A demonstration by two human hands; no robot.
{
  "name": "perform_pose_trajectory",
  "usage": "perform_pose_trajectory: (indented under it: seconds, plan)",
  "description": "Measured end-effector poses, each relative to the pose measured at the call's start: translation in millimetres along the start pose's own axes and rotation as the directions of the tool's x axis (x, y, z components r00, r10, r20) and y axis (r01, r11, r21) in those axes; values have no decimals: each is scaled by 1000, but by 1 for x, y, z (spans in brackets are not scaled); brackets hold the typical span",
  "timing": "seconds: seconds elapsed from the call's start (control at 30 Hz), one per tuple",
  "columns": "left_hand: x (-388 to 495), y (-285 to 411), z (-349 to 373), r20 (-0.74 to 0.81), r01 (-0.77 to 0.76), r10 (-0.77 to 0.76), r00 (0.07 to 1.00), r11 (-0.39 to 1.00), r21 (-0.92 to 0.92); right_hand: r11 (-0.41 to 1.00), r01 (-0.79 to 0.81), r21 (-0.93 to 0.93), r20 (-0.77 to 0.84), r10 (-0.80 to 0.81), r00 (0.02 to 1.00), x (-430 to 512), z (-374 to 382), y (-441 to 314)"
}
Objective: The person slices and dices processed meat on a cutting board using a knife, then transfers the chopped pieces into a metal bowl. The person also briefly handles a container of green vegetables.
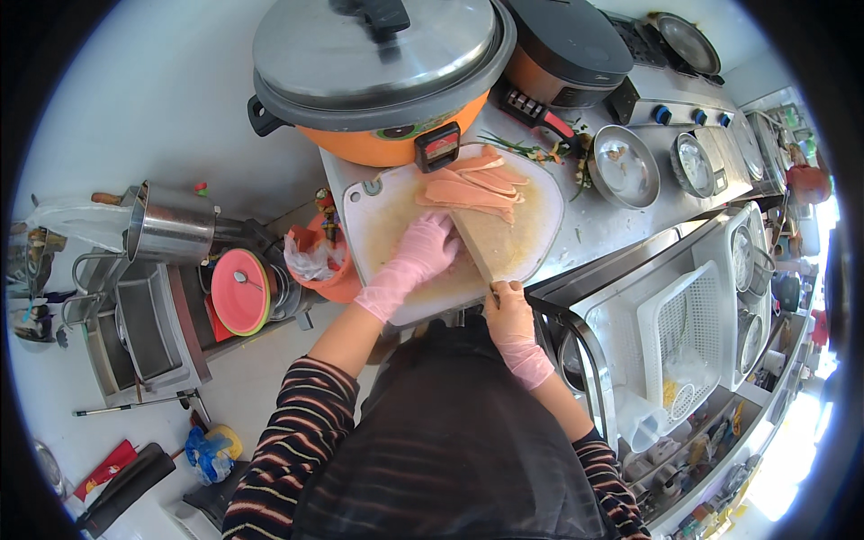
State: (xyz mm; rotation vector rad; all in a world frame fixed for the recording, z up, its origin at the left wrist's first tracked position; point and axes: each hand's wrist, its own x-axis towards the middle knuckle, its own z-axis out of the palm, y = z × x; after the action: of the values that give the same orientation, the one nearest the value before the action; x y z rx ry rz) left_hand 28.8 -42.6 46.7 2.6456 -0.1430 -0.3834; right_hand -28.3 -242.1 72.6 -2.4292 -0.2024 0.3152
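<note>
My left hand [425, 250], in a thin pink glove, rests on a stained white cutting board [385, 236]. Its fingertips lie beside the knife blade, and whatever is under the palm is hidden. A kitchen knife [484, 246] with a broad blade slants across the board, blade pointing away from me. My right hand [511, 317], gloved in pink too, grips its handle at the near edge of the board. Several long slices of raw pale-pink meat [469, 192] lie overlapping just beyond the blade.
An orange rice cooker [385, 145] stands behind the board, partly over its far edge. To the right are a knife sharpener [533, 111], vegetable scraps [540, 154] and a steel bowl [624, 167]. A red bin [331, 280] is at the left. White plastic baskets [682, 331] sit at the right.
</note>
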Motion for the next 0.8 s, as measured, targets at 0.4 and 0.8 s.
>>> perform_pose_trajectory:
  seconds: [0.4, 0.8]
  plan:
    - [-77, -39, 23, -507, -127, 21, 862, 976, -175, 667, -457, 588, 276, 365, 889, -19, -23, 32]
    - [-59, -38, 29, -397, -176, 117, 910, 977, -118, 448, -490, 747, 384, 311, 869, -17, 32, 32]
